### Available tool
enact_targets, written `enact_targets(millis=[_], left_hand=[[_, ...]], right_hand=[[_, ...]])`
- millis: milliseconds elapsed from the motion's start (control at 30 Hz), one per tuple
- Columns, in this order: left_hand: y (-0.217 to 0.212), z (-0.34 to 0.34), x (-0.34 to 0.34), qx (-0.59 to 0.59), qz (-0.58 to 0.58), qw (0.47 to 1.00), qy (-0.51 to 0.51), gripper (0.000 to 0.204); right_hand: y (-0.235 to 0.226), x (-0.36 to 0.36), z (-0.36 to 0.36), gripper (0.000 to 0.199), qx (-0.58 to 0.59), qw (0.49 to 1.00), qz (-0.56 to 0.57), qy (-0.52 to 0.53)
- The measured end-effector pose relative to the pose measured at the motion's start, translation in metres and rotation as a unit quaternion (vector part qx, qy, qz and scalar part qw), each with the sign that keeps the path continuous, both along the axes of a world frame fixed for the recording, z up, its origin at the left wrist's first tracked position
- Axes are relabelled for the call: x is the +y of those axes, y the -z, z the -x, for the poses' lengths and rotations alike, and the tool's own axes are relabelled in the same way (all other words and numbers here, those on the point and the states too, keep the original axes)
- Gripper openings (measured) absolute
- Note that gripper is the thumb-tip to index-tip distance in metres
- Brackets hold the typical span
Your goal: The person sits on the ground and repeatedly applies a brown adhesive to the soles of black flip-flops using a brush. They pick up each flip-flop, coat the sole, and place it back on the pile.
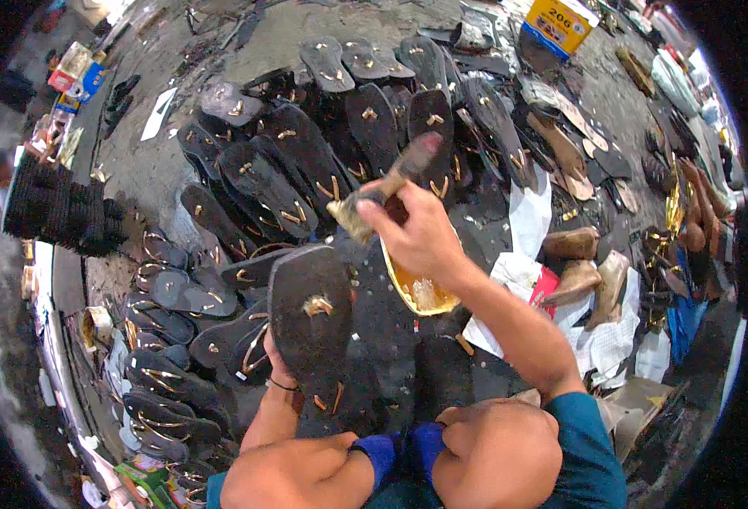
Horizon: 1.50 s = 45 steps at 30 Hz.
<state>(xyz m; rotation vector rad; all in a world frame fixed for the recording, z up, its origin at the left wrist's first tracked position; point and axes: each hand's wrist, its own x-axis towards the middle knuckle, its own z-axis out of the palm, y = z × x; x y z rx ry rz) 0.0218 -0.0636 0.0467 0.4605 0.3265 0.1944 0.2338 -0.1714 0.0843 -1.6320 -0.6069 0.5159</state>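
And here the left hand (281, 363) is gripping a black sole (310, 293) by its left edge, most of the fingers hiding beneath it, so how far they are spreading I cannot tell. That sole is hanging in front of the person, just left of the middle, its long axis running away from the knees and leaning slightly left. The broad, rounded end is pointing outward; a gold knot is sitting toward that end, while two gold strap ends are showing by the nearer one.

Over on the other side, the right hand (412, 225) is pinching a brush (402, 170) between thumb and fingers. The brush is lying on a diagonal: handle pointing up and right, pale bristles aiming down and left, near the sole's far end but standing apart from it in this view. Just below the right hand, a yellow container (399, 287) is holding glossy amber stuff. Beyond, more black soles (302, 153) are crowding the floor (158, 72), and wooden shoe lasts (576, 282) are resting at the right.
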Motion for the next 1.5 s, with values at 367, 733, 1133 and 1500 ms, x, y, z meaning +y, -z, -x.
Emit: enact_targets(millis=[367,733,1133,1500], left_hand=[[0.075,0.03,0.076,-0.055,-0.063,0.995,-0.048,0.096],[0.058,0.148,0.007,0.283,0.065,0.957,-0.027,0.058],[0.035,0.025,0.052,0.144,0.034,0.982,-0.121,0.038],[-0.007,-0.013,0.038,-0.027,0.044,0.993,-0.104,0.041]], right_hand=[[0.015,-0.038,0.112,0.033,-0.095,0.947,-0.044,-0.303],[0.038,-0.081,0.012,0.024,-0.226,0.959,0.126,0.116],[-0.048,-0.092,0.03,0.023,0.082,0.99,0.068,-0.094],[-0.016,-0.004,0.075,0.038,-0.286,0.905,-0.166,-0.267]])
